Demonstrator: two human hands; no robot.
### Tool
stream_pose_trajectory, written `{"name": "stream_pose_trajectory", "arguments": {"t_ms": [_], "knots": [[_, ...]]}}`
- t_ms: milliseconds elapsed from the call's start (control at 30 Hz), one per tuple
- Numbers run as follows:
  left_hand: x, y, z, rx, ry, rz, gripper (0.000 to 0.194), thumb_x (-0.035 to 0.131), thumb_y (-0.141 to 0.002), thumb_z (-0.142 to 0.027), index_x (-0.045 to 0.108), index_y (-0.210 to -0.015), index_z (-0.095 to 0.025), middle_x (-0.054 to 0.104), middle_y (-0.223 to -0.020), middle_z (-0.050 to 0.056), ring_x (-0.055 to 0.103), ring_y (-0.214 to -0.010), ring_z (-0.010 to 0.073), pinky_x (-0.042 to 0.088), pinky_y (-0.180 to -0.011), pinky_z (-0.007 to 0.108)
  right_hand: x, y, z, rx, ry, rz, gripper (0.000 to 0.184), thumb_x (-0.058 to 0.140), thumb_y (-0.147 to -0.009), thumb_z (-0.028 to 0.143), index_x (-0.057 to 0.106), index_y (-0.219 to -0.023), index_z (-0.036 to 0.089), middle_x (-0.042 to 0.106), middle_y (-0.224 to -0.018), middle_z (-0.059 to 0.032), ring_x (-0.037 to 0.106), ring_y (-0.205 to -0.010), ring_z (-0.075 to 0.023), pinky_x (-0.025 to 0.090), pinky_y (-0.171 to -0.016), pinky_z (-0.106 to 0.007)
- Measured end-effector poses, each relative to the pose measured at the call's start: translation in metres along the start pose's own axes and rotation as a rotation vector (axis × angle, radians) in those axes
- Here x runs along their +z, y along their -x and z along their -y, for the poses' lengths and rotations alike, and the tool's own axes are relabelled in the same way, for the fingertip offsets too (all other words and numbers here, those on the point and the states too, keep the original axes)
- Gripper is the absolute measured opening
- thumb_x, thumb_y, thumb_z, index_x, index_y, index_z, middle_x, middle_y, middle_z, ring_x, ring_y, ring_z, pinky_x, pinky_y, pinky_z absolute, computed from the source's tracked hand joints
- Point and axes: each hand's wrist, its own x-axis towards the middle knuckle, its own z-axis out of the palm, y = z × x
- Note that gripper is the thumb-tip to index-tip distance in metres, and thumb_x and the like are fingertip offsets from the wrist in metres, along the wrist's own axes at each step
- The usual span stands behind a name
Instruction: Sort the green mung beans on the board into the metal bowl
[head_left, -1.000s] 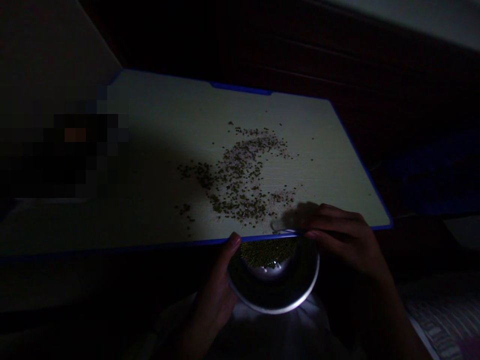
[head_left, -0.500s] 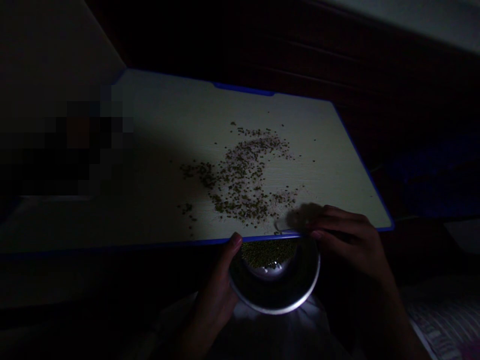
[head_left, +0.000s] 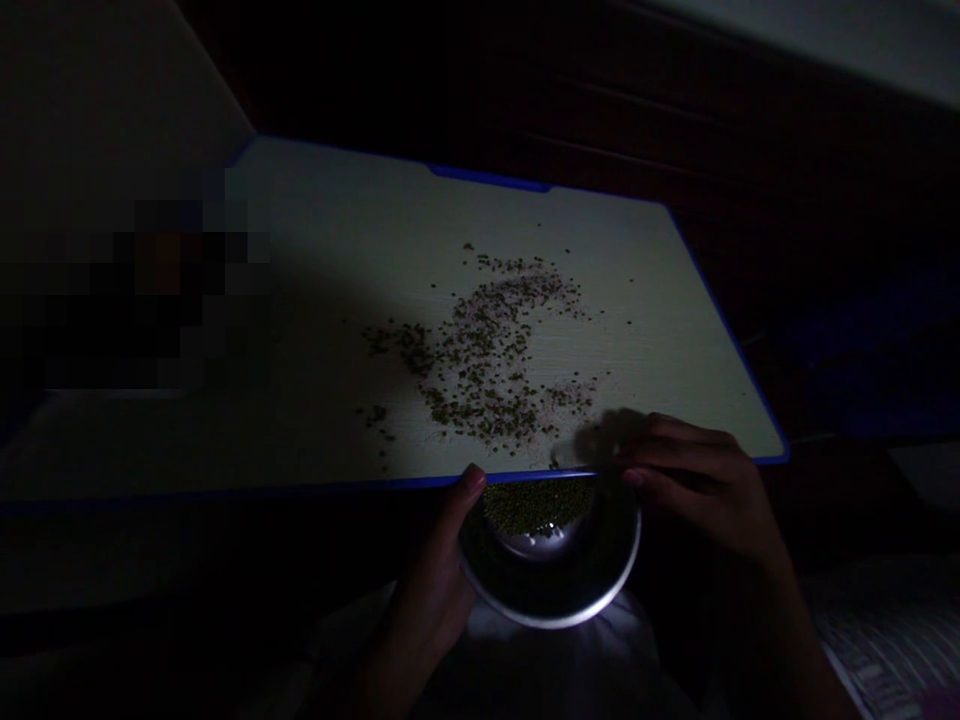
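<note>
As before, left hand (head_left: 444, 565) clamps bowl (head_left: 556, 621); right hand (head_left: 701, 480) stays pinched near scattered beans (head_left: 487, 355).

bowl (head_left: 555, 621): looks like metal, shiny rim | beans (head_left: 536, 507): hard-looking, a bit shiny | tabletop (head_left: 637, 350): mostly smooth, not shiny, faint fine lines | blue edging (head_left: 491, 180): looks like plastic | striped cloth (head_left: 892, 640): soft-looking, dull
</note>
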Motion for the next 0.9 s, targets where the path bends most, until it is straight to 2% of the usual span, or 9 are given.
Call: {"name": "stream_pose_trajectory", "arguments": {"t_ms": [167, 300, 400, 633, 800, 900], "knots": [[-0.0028, -0.0033, 0.0010, 0.004, 0.003, 0.009, 0.033, 0.077, -0.102, -0.031, 0.078, -0.127, -0.008, 0.089, -0.118, 0.014, 0.083, -0.118, 0.0346, 0.063, -0.111, 0.046, 0.0003, 0.0017, -0.0018, -0.022, 0.004, 0.008, 0.010, 0.083, -0.096, 0.023, 0.088, -0.103, 0.028, 0.083, -0.088, -0.0020, 0.077, -0.077, -0.0160, 0.061, -0.066, -0.030], [-0.0043, -0.0052, 0.0029, -0.007, 0.006, 0.019, 0.038, 0.075, -0.104, -0.030, 0.074, -0.136, -0.009, 0.089, -0.117, 0.012, 0.083, -0.116, 0.0324, 0.060, -0.115, 0.048, 0.0013, 0.0021, -0.0014, -0.012, 0.023, -0.011, 0.010, 0.083, -0.096, 0.023, 0.088, -0.103, 0.027, 0.082, -0.086, -0.0019, 0.076, -0.076, -0.0156, 0.060, -0.065, -0.028], [-0.0048, -0.0035, 0.0032, -0.010, 0.001, 0.030, 0.037, 0.073, -0.105, -0.029, 0.074, -0.135, -0.009, 0.090, -0.112, 0.012, 0.084, -0.114, 0.0320, 0.058, -0.118, 0.049, 0.0027, 0.0006, 0.0002, -0.005, 0.047, -0.021, 0.007, 0.084, -0.095, 0.025, 0.088, -0.100, 0.027, 0.080, -0.082, -0.0012, 0.074, -0.073, -0.0152, 0.058, -0.062, -0.028], [-0.0038, -0.0011, 0.0022, 0.010, -0.005, 0.032, 0.039, 0.076, -0.102, -0.028, 0.073, -0.136, -0.010, 0.085, -0.132, 0.014, 0.076, -0.133, 0.0347, 0.060, -0.116, 0.044, 0.0071, -0.0012, -0.0005, -0.007, 0.096, -0.091, 0.017, 0.081, -0.097, 0.020, 0.087, -0.109, 0.031, 0.083, -0.092, -0.0018, 0.075, -0.079, -0.0164, 0.062, -0.068, -0.032], [-0.0021, -0.0034, 0.0020, 0.010, -0.023, -0.004, 0.042, 0.077, -0.101, -0.028, 0.073, -0.138, -0.009, 0.082, -0.139, 0.015, 0.075, -0.135, 0.0356, 0.064, -0.111, 0.041, 0.0061, 0.0000, -0.0019, -0.045, 0.078, -0.017, 0.019, 0.080, -0.099, 0.023, 0.087, -0.113, 0.034, 0.083, -0.093, -0.0009, 0.074, -0.079, -0.0170, 0.061, -0.066, -0.035], [-0.0042, -0.0051, 0.0023, 0.001, -0.024, -0.007, 0.044, 0.077, -0.101, -0.028, 0.073, -0.140, -0.009, 0.086, -0.129, 0.014, 0.078, -0.130, 0.0353, 0.067, -0.105, 0.040, 0.0054, 0.0014, -0.0037, -0.066, 0.075, 0.029, 0.021, 0.080, -0.100, 0.024, 0.087, -0.116, 0.036, 0.084, -0.094, -0.0004, 0.074, -0.082, -0.0180, 0.061, -0.070, -0.037]]}}
